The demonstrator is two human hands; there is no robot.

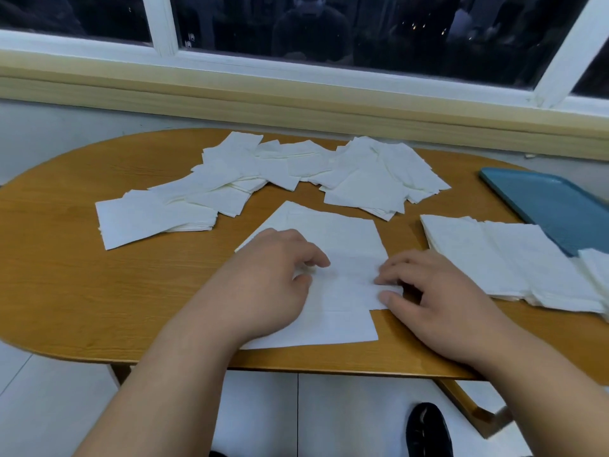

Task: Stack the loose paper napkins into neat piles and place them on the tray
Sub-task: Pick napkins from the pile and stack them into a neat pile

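Both bare arms reach forward from below. The left forearm [171, 374] angles up toward the middle and the right forearm [543, 390] comes in from the right, so the two hands lie near each other but apart. The left hand [273, 275] is palm down, knuckles raised, its fingers [316, 258] loosely bent and pointing right. The right hand [435, 298] is also palm down, its bent fingers pointing left toward the other hand, with the thumb [390, 297] stretched out just below them. Whether that thumb and those fingers pinch anything, I cannot tell.
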